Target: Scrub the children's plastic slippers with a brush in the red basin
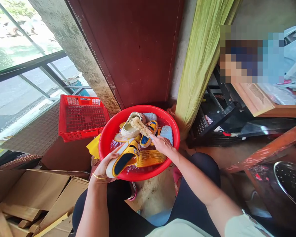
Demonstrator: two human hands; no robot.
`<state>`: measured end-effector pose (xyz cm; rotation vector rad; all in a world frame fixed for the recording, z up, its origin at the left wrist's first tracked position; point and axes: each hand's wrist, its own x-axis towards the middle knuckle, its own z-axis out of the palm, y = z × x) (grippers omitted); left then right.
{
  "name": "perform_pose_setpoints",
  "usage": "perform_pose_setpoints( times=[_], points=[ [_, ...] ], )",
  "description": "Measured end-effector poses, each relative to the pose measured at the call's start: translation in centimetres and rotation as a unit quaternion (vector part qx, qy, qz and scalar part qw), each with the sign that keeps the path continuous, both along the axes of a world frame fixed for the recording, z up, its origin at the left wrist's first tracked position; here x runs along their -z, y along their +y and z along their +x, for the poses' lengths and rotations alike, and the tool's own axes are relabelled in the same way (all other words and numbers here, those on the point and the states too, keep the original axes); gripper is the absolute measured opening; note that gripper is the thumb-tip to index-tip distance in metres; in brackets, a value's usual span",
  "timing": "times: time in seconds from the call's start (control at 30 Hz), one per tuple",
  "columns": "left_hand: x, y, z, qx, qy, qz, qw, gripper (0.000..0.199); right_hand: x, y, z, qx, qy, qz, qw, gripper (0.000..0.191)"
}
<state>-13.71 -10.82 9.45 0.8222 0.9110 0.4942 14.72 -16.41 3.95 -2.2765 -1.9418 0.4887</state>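
My left hand (110, 164) is closed around the heel end of a yellow slip-on shoe (129, 154) with a white sole and dark blue lining, tilted over the near left side of a red basin (138, 178). In my right hand (164, 144) is a scrub brush (140, 127) with pale bristles, held by its handle above the footwear. Under and around it lie a cream clog (130, 131), another yellow and blue shoe (149, 133), a yellow sole (150, 158) and a light blue piece of footwear (167, 133), partly in water.
A red plastic crate (82, 115) stands left of the basin, with a cardboard box (39, 187) holding wood pieces nearer me. Behind are a dark red door (130, 49) and a yellow-green curtain (199, 62). A wooden table (273, 107) is at right.
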Motion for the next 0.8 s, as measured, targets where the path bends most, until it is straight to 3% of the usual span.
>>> perform_pose_setpoints(
  times=[0.13, 0.27, 0.4, 0.53, 0.67, 0.8],
  points=[
    [0.9, 0.2, -0.3, -0.016, -0.007, 0.028, 0.999, 0.08, 0.3, -0.5, -0.8, 0.005, -0.022, -0.017, 1.0, 0.058],
    [2.9, 1.2, 0.6, -0.07, 0.013, 0.043, 0.996, 0.069, 0.0, -0.4, -0.6, 0.005, -0.009, -0.04, 0.999, 0.058],
    [5.1, 2.3, 2.3, -0.187, -0.045, 0.031, 0.981, 0.048, -1.1, -0.3, 1.5, -0.029, 0.122, -0.016, 0.992, 0.052],
    [6.6, 2.5, 4.6, -0.255, -0.151, 0.04, 0.954, 0.047, -2.8, -2.1, 3.5, -0.007, 0.282, 0.004, 0.959, 0.049],
    [7.7, 2.8, 6.3, -0.271, -0.149, 0.044, 0.95, 0.054, -4.7, -5.4, 3.7, -0.057, 0.405, -0.072, 0.91, 0.053],
    [9.0, 3.2, 7.7, -0.221, -0.077, 0.102, 0.967, 0.065, -5.0, -6.8, 2.0, -0.065, 0.384, -0.156, 0.908, 0.051]
  ],
)
